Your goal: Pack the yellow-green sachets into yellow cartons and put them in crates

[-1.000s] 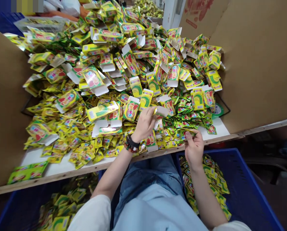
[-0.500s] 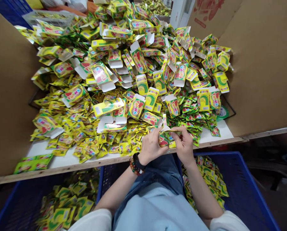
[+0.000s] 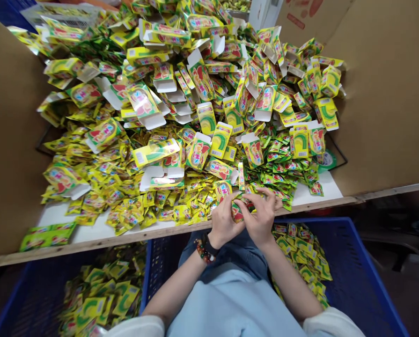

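Observation:
Close together at the table's front edge, both hands work on one small candy box (image 3: 237, 213), printed yellow, green and red. My left hand (image 3: 226, 221), with a beaded bracelet at its wrist, grips the box from the left. The thumb and fingertips of my right hand (image 3: 260, 217) press at the box's top right, hiding part of it. Just beyond the fingers lies a narrow box (image 3: 241, 177) seen side-on. Yellow sachets (image 3: 183, 214) lie left of my hands, and green sachets (image 3: 277, 178) lie to the right.
A high heap of printed boxes (image 3: 202, 79), many with open white flaps, covers the table's back. Cardboard walls (image 3: 388, 93) stand at both sides. Below the edge are blue crates (image 3: 356, 262) holding filled boxes (image 3: 302, 252). A green strip of sachets (image 3: 47, 236) lies front left.
My right fingers have shifted left to the top of the box, near my left fingertips. The white flap that stood up between the hands no longer shows.

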Demonstrator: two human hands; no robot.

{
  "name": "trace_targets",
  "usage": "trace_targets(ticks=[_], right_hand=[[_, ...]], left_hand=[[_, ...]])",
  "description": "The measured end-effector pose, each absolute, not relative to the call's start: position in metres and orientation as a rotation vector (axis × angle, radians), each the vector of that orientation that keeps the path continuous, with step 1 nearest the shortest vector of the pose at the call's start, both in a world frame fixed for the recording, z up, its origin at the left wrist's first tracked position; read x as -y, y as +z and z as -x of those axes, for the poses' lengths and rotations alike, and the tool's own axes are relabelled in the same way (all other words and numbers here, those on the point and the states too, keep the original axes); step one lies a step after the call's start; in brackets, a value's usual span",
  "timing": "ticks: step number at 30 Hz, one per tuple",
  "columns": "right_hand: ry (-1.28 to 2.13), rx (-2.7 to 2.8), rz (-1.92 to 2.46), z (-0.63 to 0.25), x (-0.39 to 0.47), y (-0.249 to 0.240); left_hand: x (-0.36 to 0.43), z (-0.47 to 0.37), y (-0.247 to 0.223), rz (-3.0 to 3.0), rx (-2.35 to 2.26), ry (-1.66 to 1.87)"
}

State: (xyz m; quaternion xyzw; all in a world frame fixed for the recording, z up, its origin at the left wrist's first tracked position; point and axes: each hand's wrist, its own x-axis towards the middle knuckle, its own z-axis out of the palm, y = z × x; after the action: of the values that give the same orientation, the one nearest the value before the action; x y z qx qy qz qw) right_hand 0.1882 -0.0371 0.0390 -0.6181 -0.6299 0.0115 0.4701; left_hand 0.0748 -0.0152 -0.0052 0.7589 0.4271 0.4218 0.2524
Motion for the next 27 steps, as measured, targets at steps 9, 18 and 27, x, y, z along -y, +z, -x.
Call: trace_targets(ticks=[9,18,27], right_hand=[[0.482,1.416,1.405,-0.189,0.050,0.029],[1.060,1.272,1.275,-0.179,0.051,0.032],[0.952,1.213,1.361,-0.177,0.047,0.030]], left_hand=[[0.025,-0.069,-0.031,-2.037,-1.248,1.325],[0.021,-0.069,-0.022,-2.123,-1.163,1.325],[0.020,-0.070,-0.021,-2.113,-1.156,1.276]])
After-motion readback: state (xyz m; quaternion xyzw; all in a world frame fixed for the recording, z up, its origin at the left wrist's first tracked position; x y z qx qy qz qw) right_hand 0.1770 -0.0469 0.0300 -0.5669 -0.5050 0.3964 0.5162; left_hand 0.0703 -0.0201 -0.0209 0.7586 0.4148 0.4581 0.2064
